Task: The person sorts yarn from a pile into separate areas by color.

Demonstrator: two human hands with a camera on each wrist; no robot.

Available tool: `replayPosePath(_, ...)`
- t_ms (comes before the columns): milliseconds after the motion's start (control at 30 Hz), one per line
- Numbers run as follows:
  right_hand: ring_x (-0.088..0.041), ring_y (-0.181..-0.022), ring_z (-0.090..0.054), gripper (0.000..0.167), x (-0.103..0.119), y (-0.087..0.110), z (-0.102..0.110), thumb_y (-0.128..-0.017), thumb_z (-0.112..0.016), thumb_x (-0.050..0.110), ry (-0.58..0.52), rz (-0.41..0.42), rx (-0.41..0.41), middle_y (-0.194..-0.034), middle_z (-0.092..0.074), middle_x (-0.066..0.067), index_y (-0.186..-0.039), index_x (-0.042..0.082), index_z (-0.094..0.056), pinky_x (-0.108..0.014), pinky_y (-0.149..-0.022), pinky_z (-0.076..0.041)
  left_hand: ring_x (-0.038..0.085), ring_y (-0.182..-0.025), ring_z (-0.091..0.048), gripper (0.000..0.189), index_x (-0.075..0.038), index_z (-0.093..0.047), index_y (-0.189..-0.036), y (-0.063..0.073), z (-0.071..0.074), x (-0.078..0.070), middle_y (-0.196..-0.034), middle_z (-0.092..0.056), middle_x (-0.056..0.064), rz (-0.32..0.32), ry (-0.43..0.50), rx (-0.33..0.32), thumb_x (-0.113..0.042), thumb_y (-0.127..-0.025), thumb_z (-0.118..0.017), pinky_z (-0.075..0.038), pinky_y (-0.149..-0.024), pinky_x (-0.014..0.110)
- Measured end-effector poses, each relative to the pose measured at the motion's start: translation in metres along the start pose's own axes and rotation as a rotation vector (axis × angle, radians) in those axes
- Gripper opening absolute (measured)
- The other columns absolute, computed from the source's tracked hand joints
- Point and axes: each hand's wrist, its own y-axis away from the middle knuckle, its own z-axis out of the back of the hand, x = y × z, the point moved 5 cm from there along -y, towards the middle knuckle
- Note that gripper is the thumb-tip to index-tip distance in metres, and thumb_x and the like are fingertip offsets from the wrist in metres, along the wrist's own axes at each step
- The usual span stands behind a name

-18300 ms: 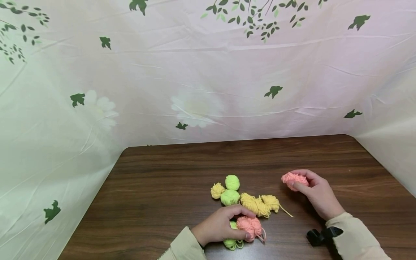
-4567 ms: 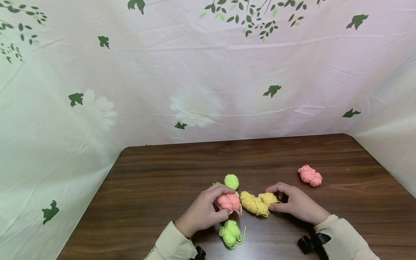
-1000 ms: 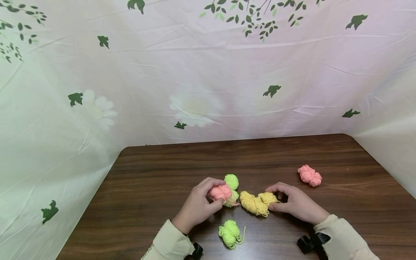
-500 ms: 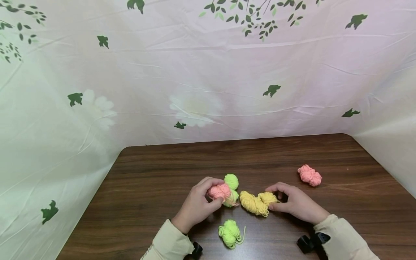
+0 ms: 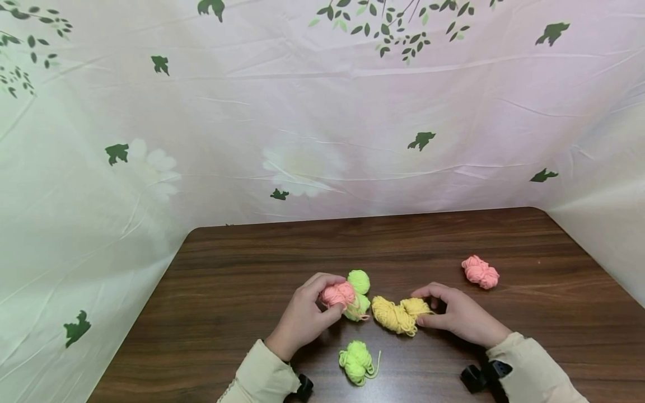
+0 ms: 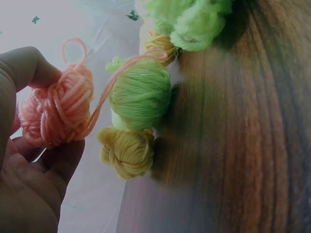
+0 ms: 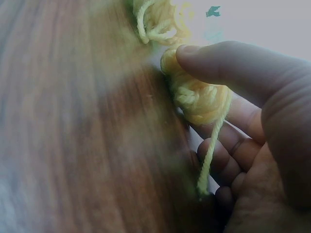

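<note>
My left hand (image 5: 307, 316) holds a pink ball of yarn (image 5: 339, 294) between thumb and fingers. In the left wrist view the pink ball (image 6: 60, 109) shows a strand trailing across a light green yarn ball (image 6: 141, 94). Below that green ball is a small yellow yarn ball (image 6: 127, 153), hidden in the head view. Two green balls, the rear one (image 5: 359, 281) and the front one (image 5: 361, 307), stand just right of the held pink ball. My right hand (image 5: 461, 318) pinches a yellow yarn ball (image 5: 415, 308), which adjoins a larger yellow bundle (image 5: 392, 316).
Nearer the front of the dark wooden table (image 5: 242, 268) lies a green yarn bundle (image 5: 356, 362) with a loose end. Another pink yarn bundle (image 5: 480, 272) lies at the back right. A patterned cloth (image 5: 322, 112) hangs behind and beside the table.
Since the oldest frame, the right hand has put down a pink bundle and taken hold of yellow yarn. The left hand carried its pink ball back and left, lately only slightly; the right stays still.
</note>
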Motion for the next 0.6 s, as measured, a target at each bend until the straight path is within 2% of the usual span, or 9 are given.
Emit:
replayPosePath(333, -0.008, -0.086, -0.050, 0.040, -0.0013, -0.0001, -0.0002, -0.085, -0.080, 0.036, 0.000, 0.002, 0.004, -0.100, -0.062, 0.006, -0.119, 0.019, -0.068, -0.025, -0.069, -0.044, 0.008, -0.105, -0.060, 0.042, -0.017, -0.068, -0.120, -0.0005, 0.0013, 0.0012, -0.117, -0.063, -0.012, -0.026, -0.024, -0.024, -0.005, -0.080, -0.075, -0.051, -0.088, 0.028)
replayPosePath(600, -0.008, -0.086, -0.050, 0.039, -0.0013, -0.0005, -0.0001, -0.086, -0.080, 0.037, 0.005, -0.009, 0.009, -0.098, -0.061, 0.006, -0.119, 0.020, -0.068, -0.025, -0.069, -0.044, 0.008, -0.106, -0.059, 0.041, -0.016, -0.067, -0.121, -0.0006, 0.0025, 0.0028, -0.120, -0.063, -0.010, 0.003, -0.026, -0.022, -0.006, -0.082, -0.075, -0.051, -0.088, 0.028)
